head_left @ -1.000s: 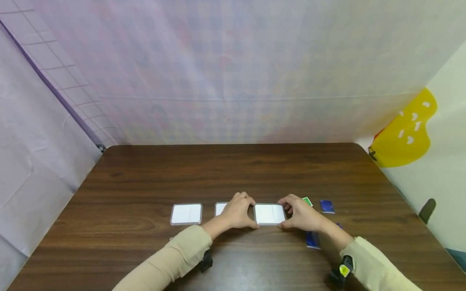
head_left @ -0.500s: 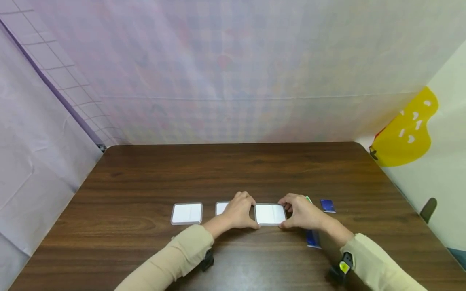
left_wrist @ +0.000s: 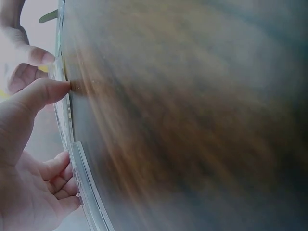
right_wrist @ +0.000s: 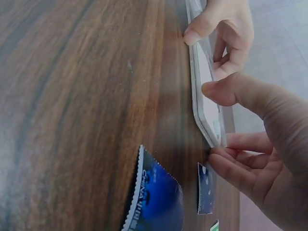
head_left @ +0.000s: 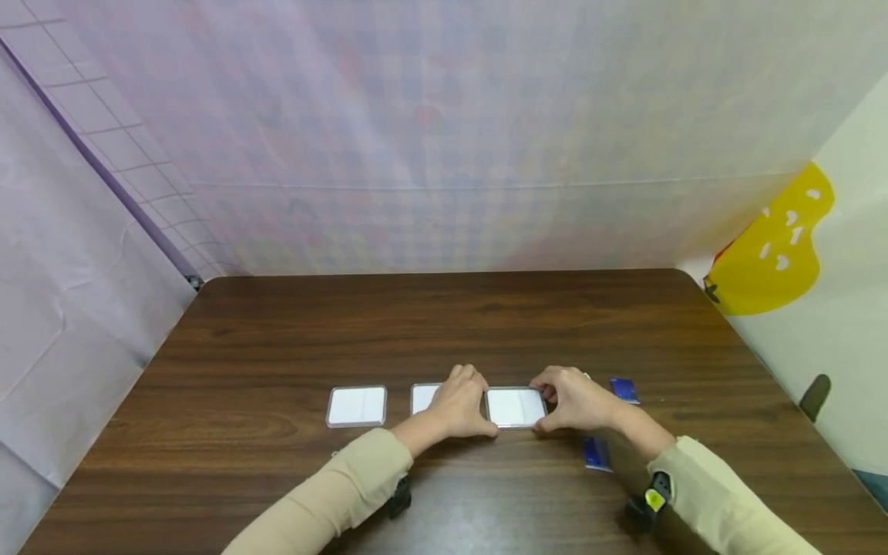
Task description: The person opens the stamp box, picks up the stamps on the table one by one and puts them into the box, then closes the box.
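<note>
A flat clear plastic case (head_left: 516,407) with a white insert lies on the table between my hands. My left hand (head_left: 459,402) grips its left end, thumb at the near corner and fingers at the far one. On the right end, my right hand (head_left: 577,399) holds it likewise between thumb and fingers. The right wrist view shows the right thumb against the case's near edge, with a thin gap along the case's side. A second such case (head_left: 423,397) is partly hidden behind the left hand.
Farther left lies a third case (head_left: 357,406). Blue stamps lie to the right: one (head_left: 623,390) beyond the right hand, another (head_left: 597,452) nearer, its toothed edge marked CHINA. A green-edged piece (head_left: 586,376) is mostly covered by the right hand. A curtain hangs behind the table (head_left: 277,324).
Both hands keep their hold on the case with barely any movement. The right hand has shifted slightly, covering more of the green-edged piece.
</note>
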A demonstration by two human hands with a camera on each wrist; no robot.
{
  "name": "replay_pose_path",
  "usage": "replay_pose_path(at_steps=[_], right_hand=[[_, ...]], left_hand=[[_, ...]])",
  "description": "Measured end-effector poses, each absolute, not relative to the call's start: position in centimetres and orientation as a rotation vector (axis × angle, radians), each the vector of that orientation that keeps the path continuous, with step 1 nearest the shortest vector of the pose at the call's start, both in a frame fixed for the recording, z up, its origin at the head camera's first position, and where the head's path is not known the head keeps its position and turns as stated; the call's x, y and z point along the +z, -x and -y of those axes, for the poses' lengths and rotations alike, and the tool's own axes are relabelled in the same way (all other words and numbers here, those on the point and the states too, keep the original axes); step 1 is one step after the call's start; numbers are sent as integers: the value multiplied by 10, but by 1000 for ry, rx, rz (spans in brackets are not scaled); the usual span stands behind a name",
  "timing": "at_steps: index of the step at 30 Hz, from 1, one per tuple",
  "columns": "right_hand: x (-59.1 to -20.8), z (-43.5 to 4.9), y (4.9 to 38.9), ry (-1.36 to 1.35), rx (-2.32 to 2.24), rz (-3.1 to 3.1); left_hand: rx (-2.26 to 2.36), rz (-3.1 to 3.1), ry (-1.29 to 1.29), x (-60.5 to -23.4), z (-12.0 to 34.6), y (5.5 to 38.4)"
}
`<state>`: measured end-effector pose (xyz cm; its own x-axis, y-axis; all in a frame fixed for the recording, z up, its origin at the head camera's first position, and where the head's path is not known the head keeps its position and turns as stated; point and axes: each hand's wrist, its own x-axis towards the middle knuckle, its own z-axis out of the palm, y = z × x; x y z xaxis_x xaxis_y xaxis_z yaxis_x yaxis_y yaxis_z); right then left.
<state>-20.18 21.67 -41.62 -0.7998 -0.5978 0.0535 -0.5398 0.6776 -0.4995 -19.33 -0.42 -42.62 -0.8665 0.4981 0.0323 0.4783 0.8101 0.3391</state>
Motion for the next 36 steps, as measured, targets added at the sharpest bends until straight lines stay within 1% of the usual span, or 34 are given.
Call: replay_pose_path(at_steps=[8,19,27,36], right_hand=[[-418,-219,202,950,-816,-2743],[-412,-232,206,930,-1031,-2691],[-410,-234,222,911,-1026,-2780],[-417,-233,244,817,-1053,-2805]], left_hand=[[512,-2921,-790,-424,4,193],[575,-2928,-790,-426,6,191],[580,-2941,-787,-428,8,189],[554,-2959,-796,-428,6,187]])
